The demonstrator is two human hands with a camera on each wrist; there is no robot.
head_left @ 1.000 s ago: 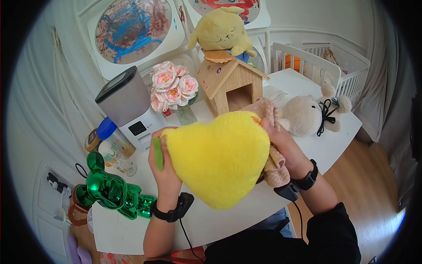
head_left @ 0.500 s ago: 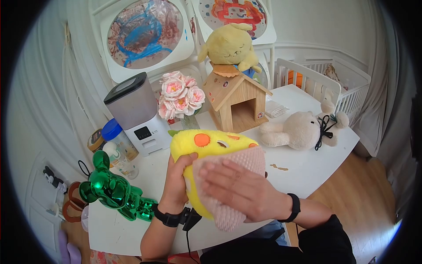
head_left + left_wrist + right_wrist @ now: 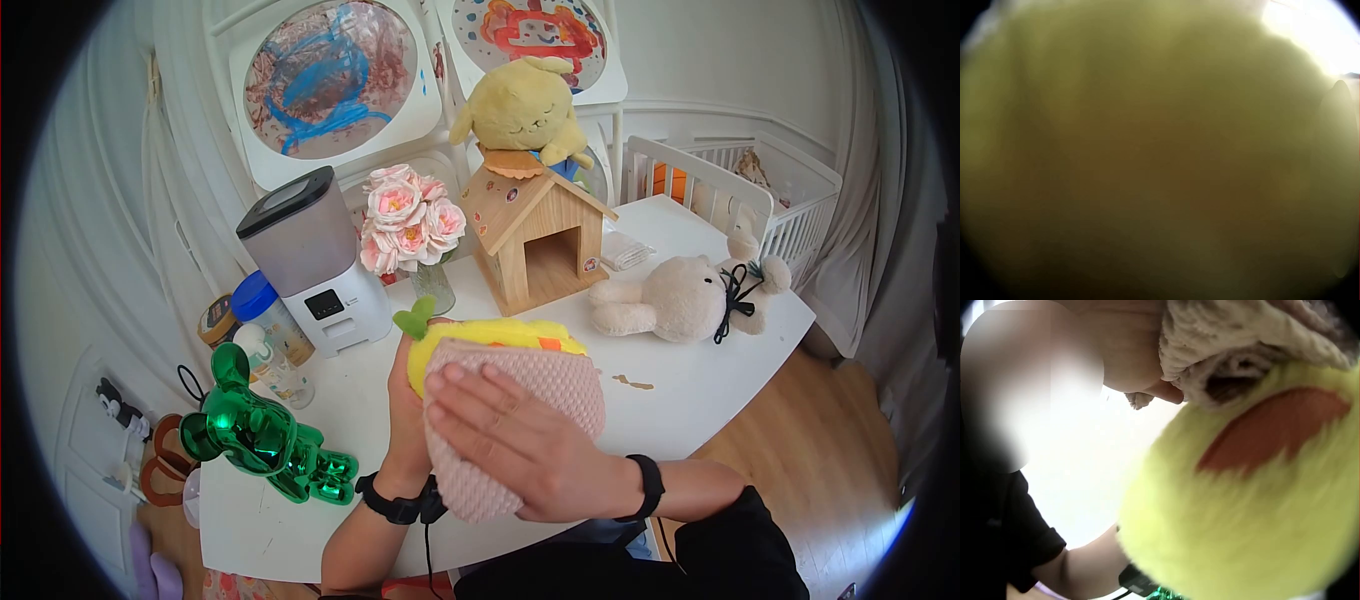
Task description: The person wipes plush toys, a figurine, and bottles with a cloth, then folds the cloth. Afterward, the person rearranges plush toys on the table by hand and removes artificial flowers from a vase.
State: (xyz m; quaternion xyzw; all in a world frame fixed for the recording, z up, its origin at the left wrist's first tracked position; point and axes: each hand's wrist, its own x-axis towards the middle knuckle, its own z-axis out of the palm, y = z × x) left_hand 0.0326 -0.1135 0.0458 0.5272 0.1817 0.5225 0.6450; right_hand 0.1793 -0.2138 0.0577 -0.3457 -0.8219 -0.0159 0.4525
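A yellow plush toy (image 3: 425, 350) with a green leaf-shaped tip is largely covered by a pink textured cloth (image 3: 575, 385). My left hand (image 3: 404, 425) grips the plush from its left side, its fingers mostly hidden behind it. With fingers extended, my right hand (image 3: 520, 440) presses the cloth flat against the toy. In the right wrist view, the plush (image 3: 1229, 519) shows a red-orange patch, and the bunched cloth (image 3: 1222, 337) lies against it beside my right hand (image 3: 1129, 344). Blurred yellow plush (image 3: 1147, 75) fills most of the left wrist view.
On the white table (image 3: 700, 375), a shiny green bear figure (image 3: 255, 430) lies left, near bottles and a grey-white appliance (image 3: 335, 290). Behind are flowers (image 3: 410, 220) and a wooden house (image 3: 535, 230) topped by a plush. A beige plush (image 3: 670, 300) lies right.
My right hand moved from the toy's right side onto its front, spreading the cloth there. The toy was turned and lowered, and its orange-spotted side has since tilted mostly out of view.
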